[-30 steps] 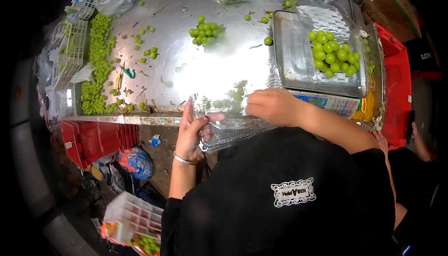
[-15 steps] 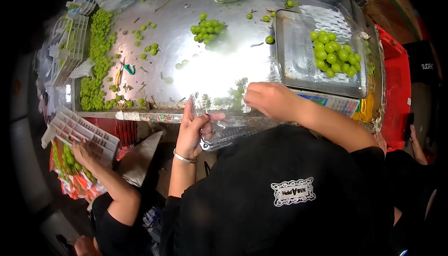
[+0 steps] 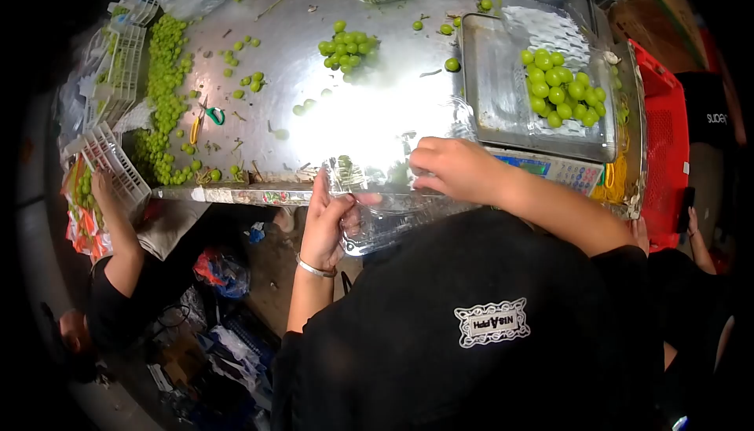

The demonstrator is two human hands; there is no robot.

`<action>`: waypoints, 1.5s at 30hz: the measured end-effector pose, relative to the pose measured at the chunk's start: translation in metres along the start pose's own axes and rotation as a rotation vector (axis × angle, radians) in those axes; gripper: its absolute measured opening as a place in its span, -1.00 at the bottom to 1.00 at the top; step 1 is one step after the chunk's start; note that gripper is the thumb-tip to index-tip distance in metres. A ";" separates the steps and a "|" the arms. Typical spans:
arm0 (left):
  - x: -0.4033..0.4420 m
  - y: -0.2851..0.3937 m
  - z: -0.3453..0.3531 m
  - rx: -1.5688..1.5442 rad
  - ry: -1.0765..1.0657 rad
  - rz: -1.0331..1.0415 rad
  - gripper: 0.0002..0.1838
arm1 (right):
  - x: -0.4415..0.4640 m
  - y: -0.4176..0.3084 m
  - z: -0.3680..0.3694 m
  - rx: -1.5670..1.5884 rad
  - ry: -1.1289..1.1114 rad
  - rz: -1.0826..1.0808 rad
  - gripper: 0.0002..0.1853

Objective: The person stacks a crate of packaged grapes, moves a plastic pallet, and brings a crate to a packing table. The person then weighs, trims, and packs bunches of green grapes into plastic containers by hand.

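My left hand point(image 3: 323, 225) grips a clear plastic clamshell container point(image 3: 393, 225) at its near left corner, thumb on top. The container is tilted at the table's front edge. Bent and closed, the fingers of my right hand point(image 3: 454, 168) are at the container's far right part; what they pinch is hidden. Glare washes out much of the container's far side. Beyond it, a bunch of green grapes point(image 3: 347, 47) lies on the metal table point(image 3: 275, 38). To the right, another grape bunch point(image 3: 564, 89) sits on white foam netting on a scale's tray point(image 3: 503, 117).
Green-handled scissors point(image 3: 212, 115), loose grapes and stem bits lie on the left of the table, beside a long heap of grapes point(image 3: 163, 77). A red crate point(image 3: 666, 156) stands at the right. At far left, a co-worker's arm point(image 3: 118, 219) holds a white basket point(image 3: 118, 165).
The co-worker at left has moved further left and up with the white basket, which now touches the table corner. My hands stay nearly in place on the container.
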State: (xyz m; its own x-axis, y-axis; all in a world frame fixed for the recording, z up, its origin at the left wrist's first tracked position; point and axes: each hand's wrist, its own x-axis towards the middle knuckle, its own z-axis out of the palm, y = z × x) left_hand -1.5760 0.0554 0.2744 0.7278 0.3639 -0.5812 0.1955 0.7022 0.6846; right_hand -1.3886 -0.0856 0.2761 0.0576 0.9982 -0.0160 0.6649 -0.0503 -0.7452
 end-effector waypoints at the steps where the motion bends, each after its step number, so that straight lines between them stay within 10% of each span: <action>1: 0.001 0.000 0.001 0.012 0.008 0.016 -0.49 | 0.001 0.001 0.005 -0.021 0.043 -0.001 -0.83; 27: 0.000 -0.008 -0.001 0.027 0.034 0.115 -0.28 | -0.008 -0.006 0.013 -0.279 0.102 -0.026 -0.89; 40: 0.000 -0.007 -0.003 0.032 0.026 0.115 -0.31 | -0.010 0.008 0.010 0.083 0.421 0.036 -0.88; 42: 0.000 -0.006 -0.002 0.011 0.007 0.139 -0.31 | -0.012 -0.001 0.001 0.473 0.522 0.404 -0.89; 45: 0.000 -0.007 -0.004 0.032 -0.022 0.144 -0.31 | -0.016 0.004 -0.003 0.075 0.608 0.123 -0.88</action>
State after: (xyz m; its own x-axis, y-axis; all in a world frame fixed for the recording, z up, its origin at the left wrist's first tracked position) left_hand -1.5801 0.0530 0.2683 0.7638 0.4459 -0.4666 0.1088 0.6237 0.7741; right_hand -1.3846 -0.1018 0.2752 0.5586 0.7873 0.2610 0.5736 -0.1394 -0.8072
